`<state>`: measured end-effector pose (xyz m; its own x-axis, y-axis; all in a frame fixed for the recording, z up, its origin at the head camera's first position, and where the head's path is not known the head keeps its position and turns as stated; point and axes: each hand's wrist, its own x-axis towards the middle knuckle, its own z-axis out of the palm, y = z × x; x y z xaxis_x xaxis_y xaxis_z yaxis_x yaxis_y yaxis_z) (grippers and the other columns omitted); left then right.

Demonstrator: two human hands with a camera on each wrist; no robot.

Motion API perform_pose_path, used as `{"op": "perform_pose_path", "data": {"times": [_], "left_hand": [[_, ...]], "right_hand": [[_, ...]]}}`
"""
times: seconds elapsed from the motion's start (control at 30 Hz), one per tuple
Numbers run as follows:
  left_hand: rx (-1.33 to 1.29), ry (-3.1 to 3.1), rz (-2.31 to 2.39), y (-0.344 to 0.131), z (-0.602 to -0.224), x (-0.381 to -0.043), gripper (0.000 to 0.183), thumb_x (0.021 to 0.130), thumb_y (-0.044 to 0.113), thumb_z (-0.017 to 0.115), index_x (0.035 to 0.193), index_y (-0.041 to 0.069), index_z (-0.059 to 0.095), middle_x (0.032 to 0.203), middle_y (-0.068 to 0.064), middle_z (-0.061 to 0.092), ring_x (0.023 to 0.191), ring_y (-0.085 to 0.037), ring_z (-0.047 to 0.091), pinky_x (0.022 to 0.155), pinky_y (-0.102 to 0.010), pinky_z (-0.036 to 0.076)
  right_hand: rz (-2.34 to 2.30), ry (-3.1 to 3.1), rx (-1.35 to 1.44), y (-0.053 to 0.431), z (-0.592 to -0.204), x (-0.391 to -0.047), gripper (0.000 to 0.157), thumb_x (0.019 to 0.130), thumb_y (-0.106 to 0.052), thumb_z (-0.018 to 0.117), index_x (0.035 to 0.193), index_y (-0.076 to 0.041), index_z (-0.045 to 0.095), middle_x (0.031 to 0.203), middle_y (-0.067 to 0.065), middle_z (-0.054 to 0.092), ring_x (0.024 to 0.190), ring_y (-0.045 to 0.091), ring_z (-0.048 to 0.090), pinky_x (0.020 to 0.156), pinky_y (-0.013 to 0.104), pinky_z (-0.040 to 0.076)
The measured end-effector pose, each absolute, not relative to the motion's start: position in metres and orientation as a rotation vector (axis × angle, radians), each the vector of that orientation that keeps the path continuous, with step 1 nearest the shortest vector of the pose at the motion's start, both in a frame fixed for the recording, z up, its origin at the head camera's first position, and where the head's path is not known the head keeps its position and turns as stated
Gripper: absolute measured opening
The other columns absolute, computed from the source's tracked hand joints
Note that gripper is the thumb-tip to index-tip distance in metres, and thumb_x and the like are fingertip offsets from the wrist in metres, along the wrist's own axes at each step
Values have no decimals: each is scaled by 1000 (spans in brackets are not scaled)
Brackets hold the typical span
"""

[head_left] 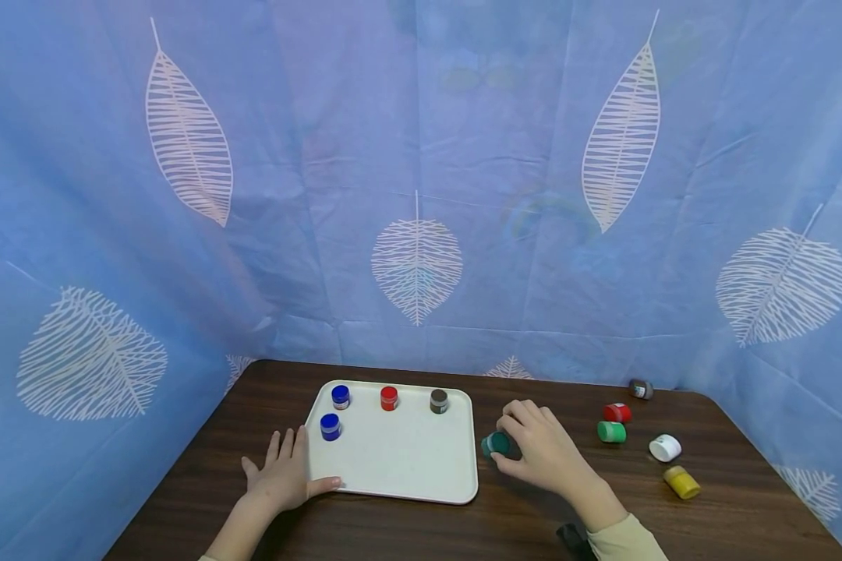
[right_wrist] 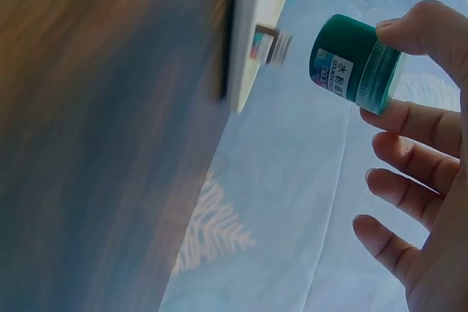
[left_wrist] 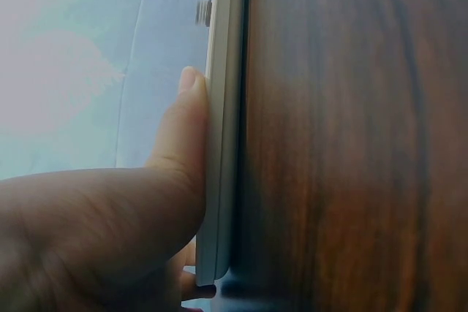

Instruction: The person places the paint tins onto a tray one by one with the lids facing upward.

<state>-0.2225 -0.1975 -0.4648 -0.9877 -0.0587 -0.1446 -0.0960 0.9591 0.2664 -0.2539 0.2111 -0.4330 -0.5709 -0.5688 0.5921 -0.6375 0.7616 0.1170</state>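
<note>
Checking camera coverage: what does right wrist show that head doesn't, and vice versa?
Right wrist only: clear print on the label of the dark-green jar.

Head only: the left hand at the tray, two blue jars on the tray, and five loose jars far right.

Both: the right hand pinching the dark-green jar, part or all of the tray with its red jar and brown jar, table, backdrop.

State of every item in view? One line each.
Tray: flat on table
Far blue jar: upright on tray
Near blue jar: upright on tray
Tray's red jar: upright
Tray's dark jar: upright
Dark green jar: pinched by right hand, off table
Loose dark jar: lying sideways
Loose red jar: lying sideways
Bright green jar: lying sideways
White jar: looks tipped over
Yellow jar: lying sideways
Left hand: open, thumb on tray rim
</note>
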Motion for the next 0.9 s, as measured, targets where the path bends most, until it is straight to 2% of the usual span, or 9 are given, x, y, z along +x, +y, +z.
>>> {"op": "perform_pose_path", "data": {"times": [0.27,0.5,0.9], "left_hand": [[-96,3001,416,-197,-463,-221,126,69,81,60,151,-6,22,155,-35,21,145,-53,13,101,-84,4],[-96,2996,434,-197,-463,-220,126,69,81,61,151,-7,22,155,-35,21,146,-52,12,102,-84,4],[-106,2980,444,-197,-463,-221,128,69,81,62,152,-6,20,155,-35,21,146,-52,12,101,-84,3]], "right_hand": [[182,-2352,926,183,-427,-257,29,73,-42,81,86,-23,62,98,-6,55,85,10,46,69,28,38],[165,-2381,943,160,-428,-262,33,70,-43,83,86,-21,63,98,-5,54,85,11,46,69,30,39],[267,-2487,910,122,-435,-273,30,74,-42,82,85,-20,64,98,-4,54,88,13,47,71,30,38]]}}
